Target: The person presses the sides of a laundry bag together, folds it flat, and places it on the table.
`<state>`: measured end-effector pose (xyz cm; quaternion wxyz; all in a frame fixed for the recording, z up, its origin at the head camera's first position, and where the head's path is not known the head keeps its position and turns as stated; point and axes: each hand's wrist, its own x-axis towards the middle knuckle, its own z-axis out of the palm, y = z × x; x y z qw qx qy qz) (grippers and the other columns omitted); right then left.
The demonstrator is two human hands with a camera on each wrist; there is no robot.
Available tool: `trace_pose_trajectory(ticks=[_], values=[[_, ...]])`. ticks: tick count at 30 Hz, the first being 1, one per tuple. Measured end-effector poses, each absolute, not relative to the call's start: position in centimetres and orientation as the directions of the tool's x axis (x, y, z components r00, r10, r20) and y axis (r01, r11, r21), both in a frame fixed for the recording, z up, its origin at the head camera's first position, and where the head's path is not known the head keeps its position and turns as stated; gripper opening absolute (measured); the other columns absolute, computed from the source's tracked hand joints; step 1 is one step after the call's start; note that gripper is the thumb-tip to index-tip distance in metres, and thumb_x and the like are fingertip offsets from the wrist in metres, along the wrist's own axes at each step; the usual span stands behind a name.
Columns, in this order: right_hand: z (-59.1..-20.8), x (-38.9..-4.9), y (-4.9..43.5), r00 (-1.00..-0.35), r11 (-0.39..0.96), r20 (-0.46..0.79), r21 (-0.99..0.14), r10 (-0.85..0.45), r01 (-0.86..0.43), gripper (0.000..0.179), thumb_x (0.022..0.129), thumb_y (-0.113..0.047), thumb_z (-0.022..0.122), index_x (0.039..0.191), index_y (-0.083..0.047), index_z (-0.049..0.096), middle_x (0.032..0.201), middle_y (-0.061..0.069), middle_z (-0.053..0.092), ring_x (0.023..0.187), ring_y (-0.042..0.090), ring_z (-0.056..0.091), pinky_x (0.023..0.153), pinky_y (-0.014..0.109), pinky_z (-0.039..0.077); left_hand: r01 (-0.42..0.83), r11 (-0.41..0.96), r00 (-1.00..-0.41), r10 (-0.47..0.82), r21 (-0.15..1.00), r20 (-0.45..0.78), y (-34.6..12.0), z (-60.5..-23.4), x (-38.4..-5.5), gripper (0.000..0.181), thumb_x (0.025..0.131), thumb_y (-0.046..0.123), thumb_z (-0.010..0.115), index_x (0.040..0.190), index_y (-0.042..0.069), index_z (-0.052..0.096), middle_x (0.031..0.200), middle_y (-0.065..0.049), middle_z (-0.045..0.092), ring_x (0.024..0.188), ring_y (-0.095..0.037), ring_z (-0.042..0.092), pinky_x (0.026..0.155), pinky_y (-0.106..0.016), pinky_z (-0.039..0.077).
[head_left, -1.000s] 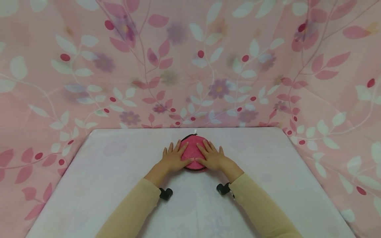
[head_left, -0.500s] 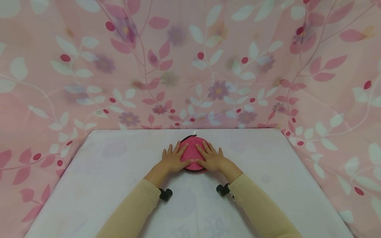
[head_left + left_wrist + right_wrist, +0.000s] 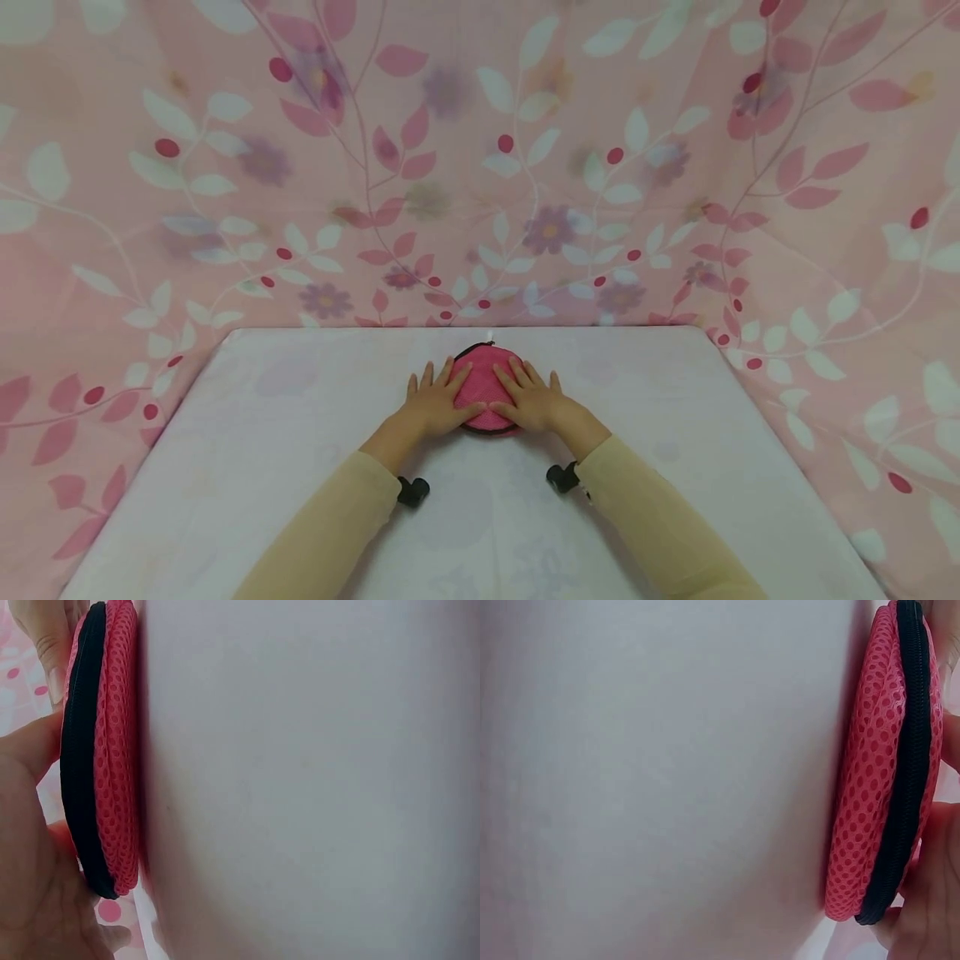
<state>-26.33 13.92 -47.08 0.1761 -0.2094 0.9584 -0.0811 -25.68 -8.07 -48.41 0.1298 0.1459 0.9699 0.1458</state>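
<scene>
A round pink mesh zip pouch (image 3: 482, 385) lies on the white-covered table, a short way in from its far edge. My left hand (image 3: 433, 408) rests on the pouch's left side with fingers spread, and my right hand (image 3: 537, 405) does the same on its right side. Both thumbs point inward and nearly meet over the near part of the pouch. In the left wrist view, a black zipper (image 3: 81, 757) runs along the pouch's puffy edge. The right wrist view has the mesh side (image 3: 864, 784) low against the cloth. Most of the underside is hidden.
The white cloth-covered table (image 3: 285, 467) spreads around the hands. Behind and beside it hangs a pink floral curtain (image 3: 450, 192). A black wrist camera (image 3: 414, 492) sits at the left cuff, with another camera (image 3: 562, 478) at the right.
The head view has shifted very slightly. Both hands keep the same spread pose on the pouch, which stays in place.
</scene>
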Motion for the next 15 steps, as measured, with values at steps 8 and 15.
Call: trace_pose_trajectory(ticks=[8,15], values=[[-46.9,-26.4,14.5,-0.862,0.892,-0.25,-0.231,-0.44,-0.389,0.078,0.1,-0.062,0.041,0.162,-0.022,0.015,0.168,0.011,0.007,0.153,0.036,0.007,0.116,0.067,0.012,0.279,0.898,-0.934,0.336,0.342,-0.122,-9.0,-49.0,-25.5,0.085,0.092,0.074,0.043,0.161,0.031,0.019,0.168,-0.008,0.01,0.151,-0.043,0.001,0.117,-0.064,0.004],[-46.2,-26.3,16.9,-0.887,0.879,-0.138,-0.27,-0.44,-0.394,0.074,0.102,-0.06,0.039,0.161,-0.02,0.021,0.166,0.012,0.015,0.152,0.036,0.012,0.116,0.065,0.015,0.31,0.879,-0.934,0.352,0.362,-0.055,-10.8,-47.6,-24.4,0.085,0.093,0.069,0.048,0.161,0.026,0.022,0.168,-0.009,0.01,0.151,-0.044,0.002,0.116,-0.066,0.004]])
